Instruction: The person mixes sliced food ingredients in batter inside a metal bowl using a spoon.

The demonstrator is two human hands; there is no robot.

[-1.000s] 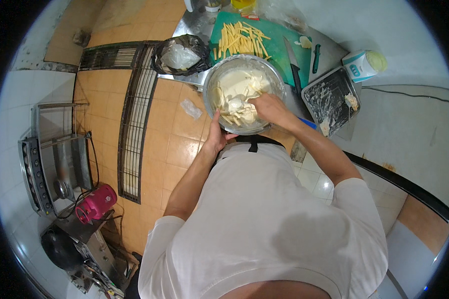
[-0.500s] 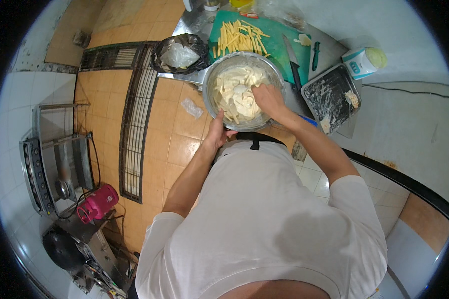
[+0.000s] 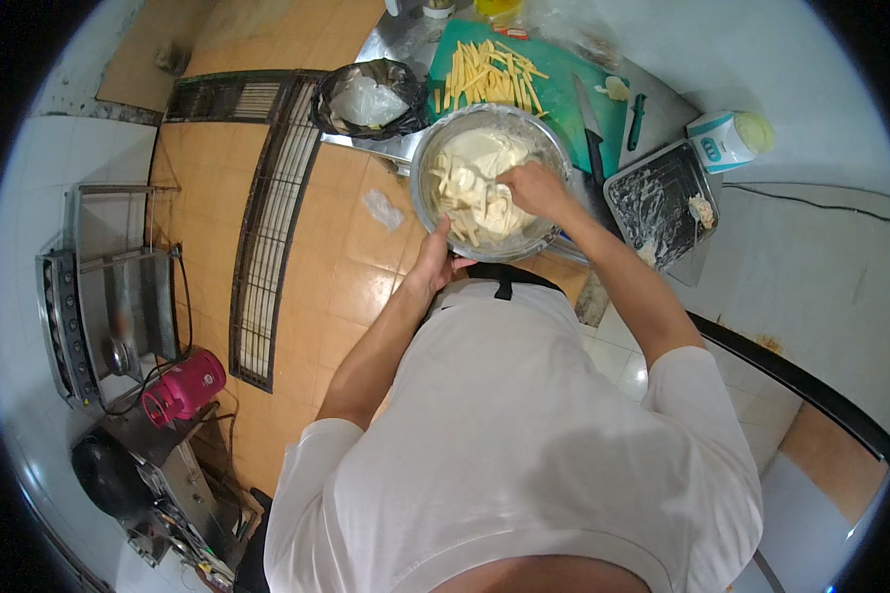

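Note:
A metal mixing bowl (image 3: pixel 421 203) stands close in front of me at the edge of the worktop. Thick, creamy white batter (image 3: pixel 499 148) fills it, with pale cut sticks (image 3: pixel 455 178) coated in the batter at its left side. My left hand (image 3: pixel 433 259) grips the bowl's near left rim, thumb on the edge and fingers beneath. Over the right part of the batter my right hand (image 3: pixel 534 190) is closed, fingertips down at the mixture; whatever it holds is hidden. Behind the bowl, a pile of yellowish cut sticks (image 3: pixel 489 74) lies on a green cutting board (image 3: pixel 561 84).
A black-handled knife (image 3: pixel 591 128) lies on the board, with a green-handled tool (image 3: pixel 637 121) beyond. A smeared dark tray (image 3: pixel 663 203) and a white tub (image 3: pixel 722 140) stand right. Left are a black plastic bag (image 3: pixel 371 99), floor grate (image 3: pixel 272 237) and pink gas cylinder (image 3: pixel 185 385).
My right hand has moved slightly within the bowl, and the batter's surface has shifted, showing more sticks at the left. My left hand keeps its grip on the rim. The view has shifted slightly.

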